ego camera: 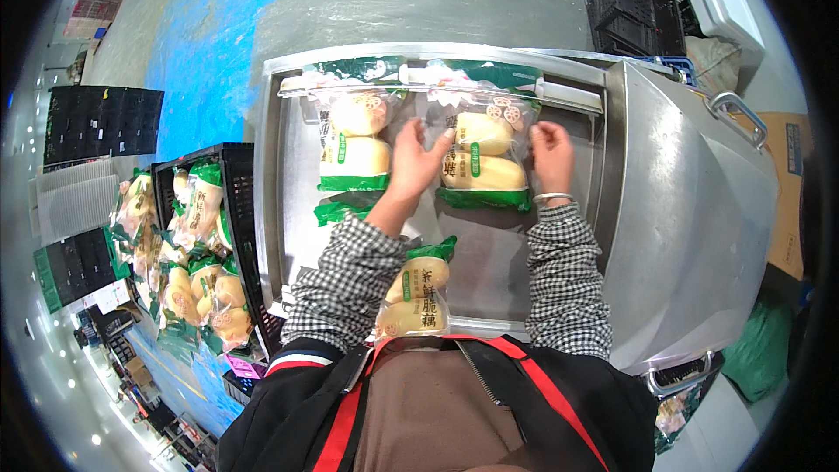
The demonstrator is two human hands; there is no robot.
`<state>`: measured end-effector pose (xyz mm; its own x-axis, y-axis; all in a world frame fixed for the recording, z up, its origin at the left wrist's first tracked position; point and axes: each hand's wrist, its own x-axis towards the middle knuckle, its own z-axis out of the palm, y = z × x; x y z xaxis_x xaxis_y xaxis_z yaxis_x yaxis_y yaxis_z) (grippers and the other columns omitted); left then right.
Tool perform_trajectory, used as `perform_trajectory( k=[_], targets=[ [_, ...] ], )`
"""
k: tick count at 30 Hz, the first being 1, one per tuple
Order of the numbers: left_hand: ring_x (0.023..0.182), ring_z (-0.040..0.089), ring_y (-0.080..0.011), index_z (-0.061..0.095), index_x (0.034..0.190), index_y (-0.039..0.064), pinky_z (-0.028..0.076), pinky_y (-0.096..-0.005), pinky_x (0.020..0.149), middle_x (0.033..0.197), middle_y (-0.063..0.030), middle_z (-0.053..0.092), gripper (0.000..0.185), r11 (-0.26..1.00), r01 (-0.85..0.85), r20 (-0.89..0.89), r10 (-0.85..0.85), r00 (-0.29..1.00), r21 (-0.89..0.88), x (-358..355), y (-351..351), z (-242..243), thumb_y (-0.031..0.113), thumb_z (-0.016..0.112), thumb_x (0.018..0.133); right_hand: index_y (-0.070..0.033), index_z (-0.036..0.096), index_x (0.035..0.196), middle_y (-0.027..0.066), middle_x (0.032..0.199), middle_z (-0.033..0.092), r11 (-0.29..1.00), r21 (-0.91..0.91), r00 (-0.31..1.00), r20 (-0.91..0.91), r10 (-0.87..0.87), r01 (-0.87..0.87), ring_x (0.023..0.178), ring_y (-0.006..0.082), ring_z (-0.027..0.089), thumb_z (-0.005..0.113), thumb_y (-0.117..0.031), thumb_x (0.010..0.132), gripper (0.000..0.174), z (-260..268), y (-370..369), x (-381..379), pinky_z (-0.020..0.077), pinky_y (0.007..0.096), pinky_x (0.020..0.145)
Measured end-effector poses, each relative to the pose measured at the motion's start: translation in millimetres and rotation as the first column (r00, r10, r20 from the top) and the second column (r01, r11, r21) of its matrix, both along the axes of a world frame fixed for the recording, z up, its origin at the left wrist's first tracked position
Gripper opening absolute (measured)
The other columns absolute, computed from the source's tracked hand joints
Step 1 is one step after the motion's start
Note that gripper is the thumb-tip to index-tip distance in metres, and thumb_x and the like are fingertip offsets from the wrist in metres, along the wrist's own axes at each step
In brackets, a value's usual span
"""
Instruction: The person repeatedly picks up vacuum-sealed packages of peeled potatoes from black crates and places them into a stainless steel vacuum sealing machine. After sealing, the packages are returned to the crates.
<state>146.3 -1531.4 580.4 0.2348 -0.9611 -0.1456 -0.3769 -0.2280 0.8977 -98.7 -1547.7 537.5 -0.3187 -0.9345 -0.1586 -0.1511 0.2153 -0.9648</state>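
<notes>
Two clear plastic bags of lotus root lie side by side in the steel chamber of a vacuum sealing machine, their dark green open ends across the bar at the far side. My left hand (419, 158) is between the left bag (357, 144) and the right bag (486, 151), thumb near the right bag's left edge. Near that bag's right edge is my right hand (552, 157), fingers curled; whether either hand touches the bag is unclear. Another bag of lotus root (416, 295) lies at the chamber's near edge, partly hidden by my body. Green plastic (341, 211) shows beside my left forearm.
At the left stands a black plastic crate (246, 210) with several bagged lotus roots. The machine's steel lid (682, 210), with metal handles, is on the right. Black crates (632, 6) stand at the back right, a cardboard box (786, 196) beyond the lid.
</notes>
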Motion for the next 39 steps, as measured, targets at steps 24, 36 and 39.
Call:
perform_trajectory(
  k=[24, 36, 39],
  targets=[
    [0.058, 0.056, -0.0125, 0.065, 0.088, -0.005, 0.046, -0.0273, 0.052, 0.073, -0.0055, 0.062, 0.017, 0.915, -0.344, -0.403, 0.401, 0.823, 0.209, -30.7, -76.0, -8.1, 0.011, 0.059, 0.089, 0.006, 0.066, 0.067, -0.0009, 0.062, 0.062, 0.922, -0.057, 0.906, 0.218, -0.362, 0.382, 0.059, 0.008, 0.053, 0.071, -0.016, 0.08, 0.025, -12.2, -49.4, 23.3, 0.0435, 0.0262, 0.056],
    [0.102, 0.061, -0.0328, 0.047, 0.123, -0.012, 0.048, -0.0381, 0.085, 0.11, -0.0254, 0.06, 0.061, 0.943, -0.292, 0.426, 0.334, 0.841, -0.162, 169.2, -4.4, 8.1, 0.03, 0.068, 0.084, 0.002, 0.054, 0.118, 0.0091, 0.108, 0.06, 0.9, -0.144, 0.89, 0.152, 0.43, -0.41, 0.098, 0.0157, 0.056, 0.069, -0.015, 0.086, 0.039, 85.1, 30.2, 173.3, 0.0465, 0.0296, 0.088],
    [0.095, 0.065, -0.0287, 0.045, 0.126, -0.014, 0.051, -0.035, 0.081, 0.105, -0.0259, 0.064, 0.069, 0.944, -0.134, -0.009, 0.143, 0.99, 0.3, 175.3, 10.0, 13.2, 0.04, 0.066, 0.087, 0.008, 0.04, 0.128, 0.0151, 0.118, 0.057, 0.813, -0.008, 0.759, 0.352, 0.547, -0.582, 0.109, 0.0206, 0.056, 0.069, -0.018, 0.088, 0.056, 3.3, 27.5, 213.5, 0.0459, 0.0303, 0.092]
  ],
)
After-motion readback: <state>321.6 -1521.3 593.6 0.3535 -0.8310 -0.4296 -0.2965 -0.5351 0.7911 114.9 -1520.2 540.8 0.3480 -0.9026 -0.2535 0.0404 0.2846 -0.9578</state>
